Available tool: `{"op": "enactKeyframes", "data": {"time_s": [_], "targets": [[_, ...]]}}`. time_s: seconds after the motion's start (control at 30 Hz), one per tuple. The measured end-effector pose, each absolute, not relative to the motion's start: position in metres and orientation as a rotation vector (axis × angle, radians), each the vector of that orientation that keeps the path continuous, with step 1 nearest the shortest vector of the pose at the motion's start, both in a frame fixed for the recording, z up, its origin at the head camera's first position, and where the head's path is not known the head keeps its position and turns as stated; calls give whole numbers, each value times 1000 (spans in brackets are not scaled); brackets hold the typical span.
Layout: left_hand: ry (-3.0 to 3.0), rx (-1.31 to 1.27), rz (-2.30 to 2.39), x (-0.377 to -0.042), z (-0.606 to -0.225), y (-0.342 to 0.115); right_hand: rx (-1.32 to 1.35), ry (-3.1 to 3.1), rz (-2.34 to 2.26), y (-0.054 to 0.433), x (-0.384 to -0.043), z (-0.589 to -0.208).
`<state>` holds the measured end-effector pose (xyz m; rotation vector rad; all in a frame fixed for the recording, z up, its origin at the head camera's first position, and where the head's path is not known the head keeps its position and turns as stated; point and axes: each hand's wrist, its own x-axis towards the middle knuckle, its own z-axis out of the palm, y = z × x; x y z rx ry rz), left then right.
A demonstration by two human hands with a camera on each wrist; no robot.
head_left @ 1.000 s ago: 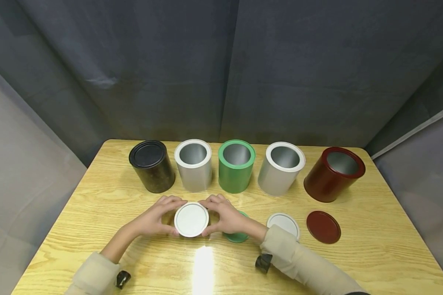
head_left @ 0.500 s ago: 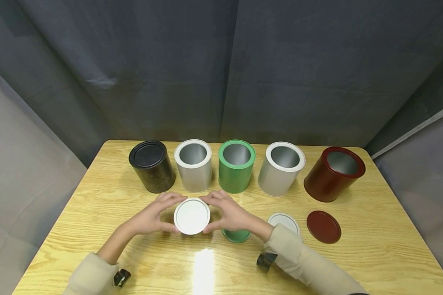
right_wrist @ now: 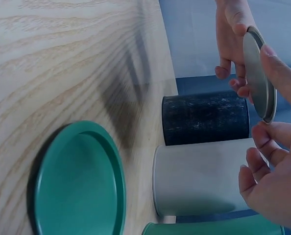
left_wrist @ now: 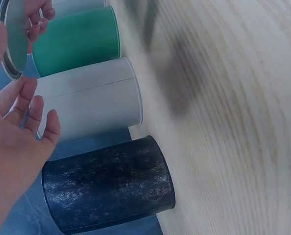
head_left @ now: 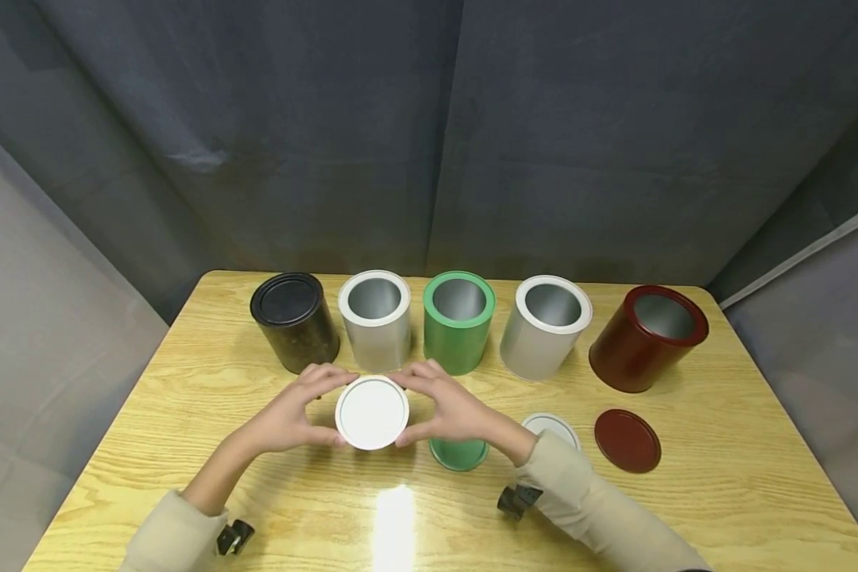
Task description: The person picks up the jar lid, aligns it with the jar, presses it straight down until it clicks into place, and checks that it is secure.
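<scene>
Between the two hands a round white lid (head_left: 372, 413) is held up off the table, its edge pinched from both sides. My left hand (head_left: 295, 411) grips the left edge with thumb and index finger; my right hand (head_left: 445, 403) grips the right edge the same way. In the left wrist view the lid (left_wrist: 17, 39) shows its grey underside, and the right wrist view shows the lid (right_wrist: 258, 73) clear above the wood. Just behind it stands an uncovered white can (head_left: 376, 345). A green lid (head_left: 459, 454) lies on the table, partly under the right hand.
Along the back stand a lidded black can (head_left: 303, 338), an open green can (head_left: 457, 343), another open white can (head_left: 536, 347) and an open dark red can (head_left: 625, 349). A second white lid (head_left: 552, 427), partly behind the right forearm, and a red lid (head_left: 627, 441) lie at right.
Both hands have raised the white lid from close over the table, moving it slightly toward the cans. More of the green lid shows now. The cans have not moved.
</scene>
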<state>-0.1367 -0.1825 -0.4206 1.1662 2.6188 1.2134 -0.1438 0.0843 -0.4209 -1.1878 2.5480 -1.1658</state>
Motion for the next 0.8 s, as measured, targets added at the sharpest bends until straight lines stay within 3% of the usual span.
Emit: {"op": "enactKeyframes", "data": {"time_s": [0.8], "targets": [[2772,1117,1385,-139,-409,-176,-1232,2649,-1262,84,-158,-402]]}}
